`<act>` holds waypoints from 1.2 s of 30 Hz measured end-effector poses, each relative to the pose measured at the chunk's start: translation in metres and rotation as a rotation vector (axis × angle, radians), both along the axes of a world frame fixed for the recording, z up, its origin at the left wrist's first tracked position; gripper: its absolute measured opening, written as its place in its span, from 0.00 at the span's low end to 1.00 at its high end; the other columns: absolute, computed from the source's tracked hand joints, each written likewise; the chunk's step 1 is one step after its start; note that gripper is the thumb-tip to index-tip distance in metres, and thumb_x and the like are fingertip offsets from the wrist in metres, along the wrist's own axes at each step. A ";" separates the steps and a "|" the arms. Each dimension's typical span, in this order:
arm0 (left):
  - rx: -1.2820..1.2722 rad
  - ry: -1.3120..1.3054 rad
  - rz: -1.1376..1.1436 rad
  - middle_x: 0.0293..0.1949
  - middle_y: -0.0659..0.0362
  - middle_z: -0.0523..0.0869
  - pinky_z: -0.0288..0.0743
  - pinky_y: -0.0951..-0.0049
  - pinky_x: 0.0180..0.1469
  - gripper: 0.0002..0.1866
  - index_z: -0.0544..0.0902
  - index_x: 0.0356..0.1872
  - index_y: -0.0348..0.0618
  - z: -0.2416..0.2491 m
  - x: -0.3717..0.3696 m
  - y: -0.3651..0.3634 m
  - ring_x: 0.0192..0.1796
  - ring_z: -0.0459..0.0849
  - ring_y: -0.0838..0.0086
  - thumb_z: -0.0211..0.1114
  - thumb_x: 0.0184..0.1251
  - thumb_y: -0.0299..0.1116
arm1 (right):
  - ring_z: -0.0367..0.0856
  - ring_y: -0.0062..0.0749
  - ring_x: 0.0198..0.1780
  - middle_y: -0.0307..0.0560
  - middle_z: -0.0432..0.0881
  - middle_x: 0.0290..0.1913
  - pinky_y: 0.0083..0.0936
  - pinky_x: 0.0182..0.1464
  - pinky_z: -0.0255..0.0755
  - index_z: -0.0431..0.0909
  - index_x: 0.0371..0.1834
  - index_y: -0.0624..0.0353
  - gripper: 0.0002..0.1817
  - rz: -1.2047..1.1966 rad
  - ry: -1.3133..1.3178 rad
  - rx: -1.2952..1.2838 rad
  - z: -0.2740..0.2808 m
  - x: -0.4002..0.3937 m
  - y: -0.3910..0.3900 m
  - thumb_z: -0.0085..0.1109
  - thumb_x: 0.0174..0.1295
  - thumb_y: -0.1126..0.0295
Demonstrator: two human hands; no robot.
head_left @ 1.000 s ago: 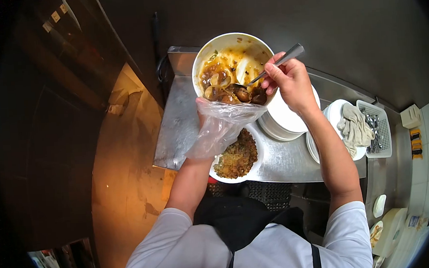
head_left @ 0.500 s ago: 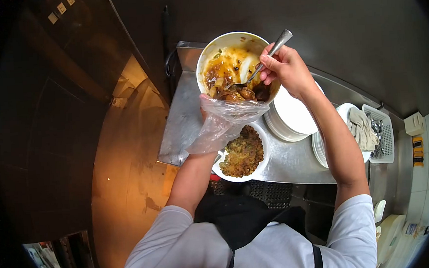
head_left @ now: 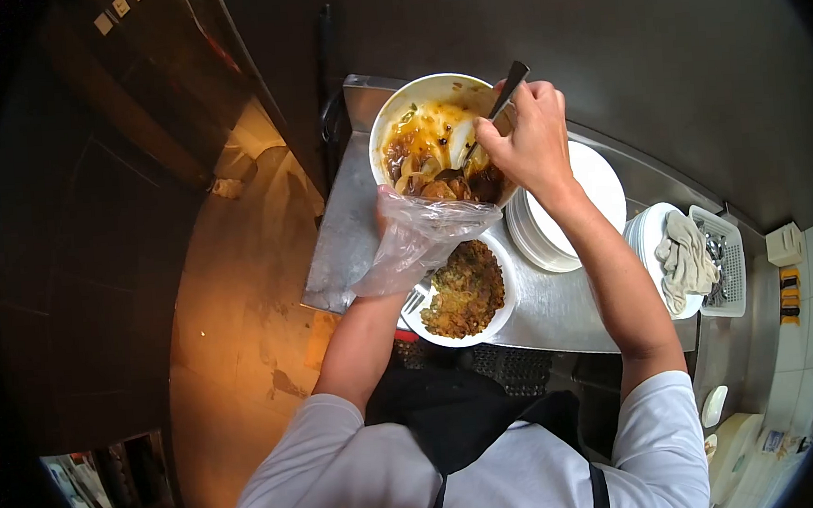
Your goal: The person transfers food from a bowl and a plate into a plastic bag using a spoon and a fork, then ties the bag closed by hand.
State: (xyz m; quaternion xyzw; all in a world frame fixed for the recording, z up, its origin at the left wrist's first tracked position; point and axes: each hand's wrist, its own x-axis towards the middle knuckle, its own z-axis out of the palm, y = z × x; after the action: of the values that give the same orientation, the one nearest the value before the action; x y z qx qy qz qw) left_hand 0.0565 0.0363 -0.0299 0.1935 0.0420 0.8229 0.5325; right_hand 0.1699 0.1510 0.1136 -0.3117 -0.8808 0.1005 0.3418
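A large white bowl (head_left: 382, 125) holds brown sauce with chunks of food (head_left: 440, 185) and is tilted toward me. My left hand (head_left: 400, 219), inside a clear plastic bag or glove, grips its near left side; the fingers are partly hidden under the plastic. My right hand (head_left: 525, 137) is closed round the handle of a metal spoon (head_left: 511, 87), whose tip sits in the sauce. Below the bowl is a white plate (head_left: 506, 318) with a browned, chopped-looking food (head_left: 465, 292) on it. A fork (head_left: 416, 298) lies at that plate's left edge.
Stacked white plates (head_left: 598, 186) stand on the steel counter (head_left: 559, 314) right of the bowl. Farther right are more plates (head_left: 642, 230) with a grey cloth (head_left: 686, 260) on top and a white basket (head_left: 732, 276) of cutlery. A dark wall rises behind the counter.
My right hand has moved slightly left and down, and the spoon stands more upright. Its bowl end has shifted right in the sauce. The large bowl has shifted slightly left and down.
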 end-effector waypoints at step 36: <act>-0.256 -0.151 -0.309 0.65 0.45 0.74 0.70 0.41 0.66 0.33 0.69 0.70 0.46 0.017 -0.048 -0.031 0.63 0.77 0.46 0.48 0.74 0.59 | 0.76 0.35 0.37 0.46 0.72 0.35 0.37 0.42 0.77 0.73 0.44 0.63 0.11 -0.092 0.470 -1.367 -0.105 -0.013 0.037 0.50 0.57 0.74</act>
State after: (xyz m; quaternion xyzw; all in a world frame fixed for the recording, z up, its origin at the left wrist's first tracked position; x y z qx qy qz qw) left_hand 0.0083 0.0056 -0.0132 0.0661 0.0758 0.7317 0.6741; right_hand 0.1567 0.1877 0.0084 -0.4628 -0.5102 0.6787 0.2546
